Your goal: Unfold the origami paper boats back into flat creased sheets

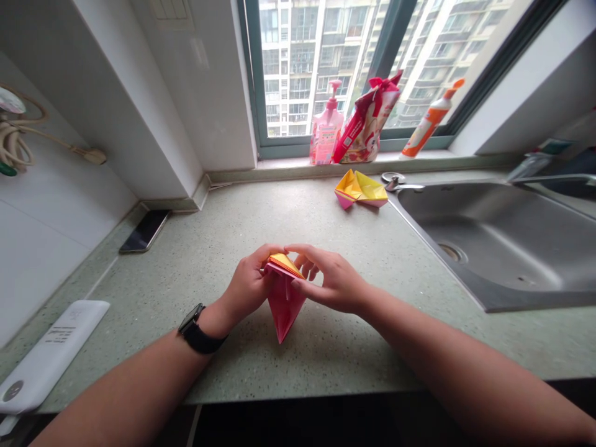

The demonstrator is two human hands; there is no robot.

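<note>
Between my hands, over the counter, is a folded paper piece (285, 301), pink outside with orange-yellow layers at its top edge. Its pointed end hangs down toward me. My left hand (251, 278) pinches its upper left side, thumb and fingers closed on the layers. On the other side, my right hand (328, 277) has its thumb against the right corner and its index finger at the top edge, holding the paper between them. Farther back lies a folded paper boat (370, 189), yellow inside and pink below, apart from both hands.
A steel sink (503, 242) takes up the right. On the windowsill stand a pink pump bottle (325, 133), a red bag (367, 124) and an orange-white bottle (428, 127). At left lie a phone (145, 231) and a white power strip or similar flat device (58, 347).
</note>
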